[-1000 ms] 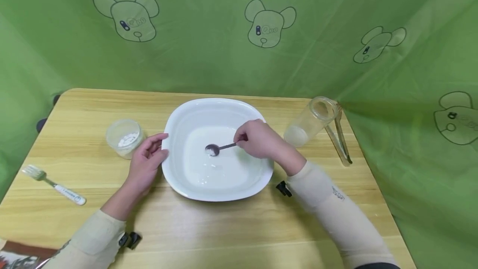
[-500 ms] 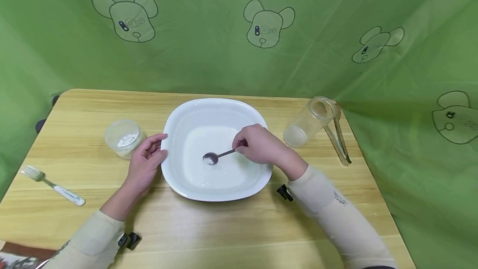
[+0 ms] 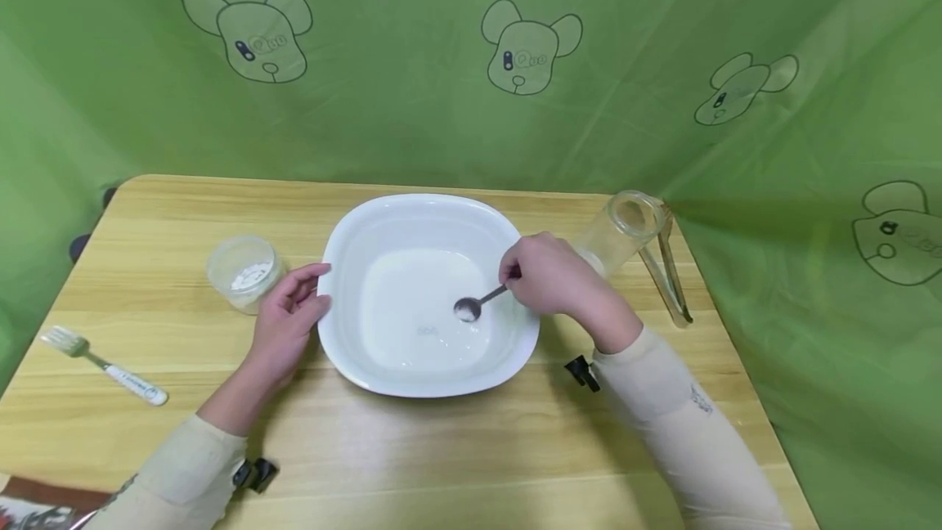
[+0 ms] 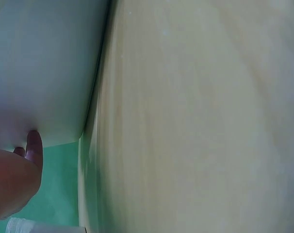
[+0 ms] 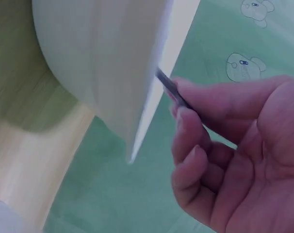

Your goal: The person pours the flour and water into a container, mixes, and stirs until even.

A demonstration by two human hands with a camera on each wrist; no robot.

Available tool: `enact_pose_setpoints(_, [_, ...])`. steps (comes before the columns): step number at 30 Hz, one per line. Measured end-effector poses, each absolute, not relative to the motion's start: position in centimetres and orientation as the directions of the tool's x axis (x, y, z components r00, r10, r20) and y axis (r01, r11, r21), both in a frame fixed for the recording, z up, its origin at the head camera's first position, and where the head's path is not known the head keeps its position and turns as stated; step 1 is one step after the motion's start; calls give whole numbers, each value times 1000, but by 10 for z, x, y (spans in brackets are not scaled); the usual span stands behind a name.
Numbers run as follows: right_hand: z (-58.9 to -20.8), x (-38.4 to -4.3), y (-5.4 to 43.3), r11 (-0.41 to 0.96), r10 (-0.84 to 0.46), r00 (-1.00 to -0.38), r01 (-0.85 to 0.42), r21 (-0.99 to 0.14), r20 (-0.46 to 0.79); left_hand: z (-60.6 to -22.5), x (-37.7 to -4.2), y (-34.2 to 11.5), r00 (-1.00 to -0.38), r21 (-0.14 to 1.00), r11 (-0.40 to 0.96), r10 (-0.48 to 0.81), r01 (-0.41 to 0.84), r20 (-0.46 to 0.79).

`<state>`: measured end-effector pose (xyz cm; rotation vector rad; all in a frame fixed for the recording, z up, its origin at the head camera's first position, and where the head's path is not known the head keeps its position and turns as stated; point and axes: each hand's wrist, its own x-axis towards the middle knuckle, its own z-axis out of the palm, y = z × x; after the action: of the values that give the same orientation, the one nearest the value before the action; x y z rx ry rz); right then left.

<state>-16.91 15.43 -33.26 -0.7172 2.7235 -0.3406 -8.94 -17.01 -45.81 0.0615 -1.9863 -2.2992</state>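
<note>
My right hand pinches the handle of a small dark metal spoon between thumb and fingers. The spoon's bowl, with a little white stuff in it, is inside the right part of a white basin. Glints in the basin look like water. In the right wrist view the spoon handle crosses the basin's rim. My left hand touches the basin's left side with fingertips and thumb, fingers loosely bent; the left wrist view shows a fingertip against the outer wall.
Left of the basin stands a clear tub with white contents. A fork lies at the table's left. Behind my right hand are a glass jar and metal tongs. A green curtain hangs behind.
My right hand first shifted slightly towards me, then moved right with the spoon, from the basin's middle to its right part. The left hand has stayed at the basin's left rim.
</note>
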Motion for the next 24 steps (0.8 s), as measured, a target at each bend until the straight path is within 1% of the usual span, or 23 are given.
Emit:
enact_pose_setpoints(2, [-337,-170,152,834,-521,-828,-442,-330,-207,-458,-89,-170,-994,988,-146,-104,51,36])
enact_pose_setpoints(4, [-342,-170,149,801,-563,-797,-461,-383,-219,-459,-89,-170,-994,988,-147,-105,52,36])
enact_pose_setpoints(6, [-346,-169,147,769,-609,-751,-481,-422,-253,-459,-89,-170,-994,987,-149,-107,51,36])
enact_pose_setpoints(8, [-346,-168,149,760,-627,-723,-485,-434,-290,-459,-89,-169,-993,988,-149,-108,53,37])
enact_pose_setpoints(9, [-345,-168,151,765,-623,-722,-484,-424,-301,-459,-89,-169,-993,988,-148,-108,53,37])
enact_pose_setpoints(11, [-342,-169,157,795,-591,-749,-476,-377,-300,-459,-89,-169,-994,987,-150,-107,54,38])
enact_pose_setpoints(14, [-338,-173,164,857,-495,-829,-417,-301,-261,-459,-89,-168,-994,987,-152,-105,56,40])
enact_pose_setpoints(16, [-338,-177,165,884,-439,-873,-376,-277,-215,-460,-89,-168,-994,987,-152,-105,58,43])
enact_pose_setpoints(18, [-342,-180,161,891,-411,-895,-354,-284,-173,-460,-90,-168,-993,987,-151,-106,60,45])
enact_pose_setpoints(20, [-350,-183,154,872,-430,-892,-371,-318,-138,-459,-90,-168,-993,987,-149,-107,60,44])
enact_pose_setpoints(21, [-354,-183,150,854,-456,-881,-392,-342,-128,-459,-89,-168,-993,987,-150,-108,59,43])
enact_pose_setpoints(24, [-363,-184,142,778,-562,-815,-465,-421,-139,-458,-89,-169,-993,987,-149,-108,54,38])
